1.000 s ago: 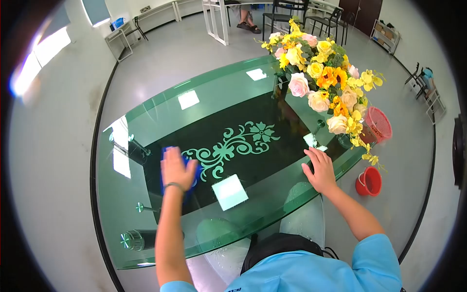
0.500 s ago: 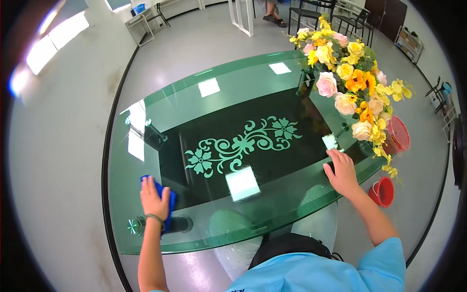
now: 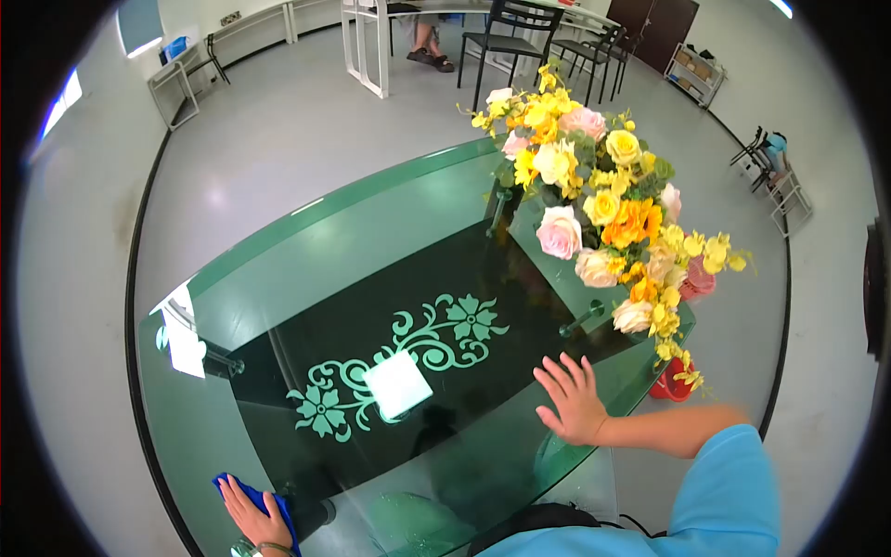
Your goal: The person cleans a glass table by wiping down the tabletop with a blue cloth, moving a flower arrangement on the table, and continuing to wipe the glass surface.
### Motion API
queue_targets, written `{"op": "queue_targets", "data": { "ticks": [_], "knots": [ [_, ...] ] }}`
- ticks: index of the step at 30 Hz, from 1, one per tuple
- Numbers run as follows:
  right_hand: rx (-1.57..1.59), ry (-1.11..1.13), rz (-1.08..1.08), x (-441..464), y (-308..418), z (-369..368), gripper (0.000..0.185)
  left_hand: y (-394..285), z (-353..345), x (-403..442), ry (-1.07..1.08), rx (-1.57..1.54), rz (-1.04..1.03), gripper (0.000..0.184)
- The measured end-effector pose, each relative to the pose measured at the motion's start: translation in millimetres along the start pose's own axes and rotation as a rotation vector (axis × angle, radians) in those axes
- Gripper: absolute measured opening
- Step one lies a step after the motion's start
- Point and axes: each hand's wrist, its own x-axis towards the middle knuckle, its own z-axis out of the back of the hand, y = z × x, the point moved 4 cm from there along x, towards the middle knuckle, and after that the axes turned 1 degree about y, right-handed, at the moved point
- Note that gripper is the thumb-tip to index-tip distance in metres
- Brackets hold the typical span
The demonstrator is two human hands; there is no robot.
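Observation:
At the lower left my left hand point(image 3: 251, 513) presses down on a blue cloth point(image 3: 277, 502) against the glass tabletop, fingers close together and thumb apart. Cloth shows beyond the fingertips and along the thumb side. My right hand point(image 3: 574, 405) is open with spread fingers, palm down at the right part of the glass table point(image 3: 362, 209); whether it touches the glass I cannot tell. Nothing is visible in that hand. Between the hands, the dark panel carries a pale green floral pattern point(image 3: 433, 356), partly covered by a bright light reflection.
A large bunch of yellow, pink and orange flowers point(image 3: 603, 204) stands on the table's right end. Past that end are a red bucket point(image 3: 670, 382) and a pink basket point(image 3: 698, 280). Black chairs point(image 3: 509, 46), a white table frame point(image 3: 366, 51) and a person's feet point(image 3: 430, 59) are farther back.
My view has shifted, so the table appears lower and farther left. My left hand stays on the blue cloth, now nearer the table's near left corner. My right hand's fingers have spread wider.

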Motion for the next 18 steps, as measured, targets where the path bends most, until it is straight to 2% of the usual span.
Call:
{"op": "queue_targets", "data": {
  "ticks": [10,18],
  "knots": [
    [0.017,0.068,-0.049,7.2,-8.6,0.2,0.066,-12.7,10.5,29.7,0.055,-0.114,-0.068,0.074],
    [-0.022,0.075,-0.006,10.0,-1.4,-2.7,0.064,-6.5,8.0,32.6,0.125,-0.112,-0.005,0.076]
  ]
}}
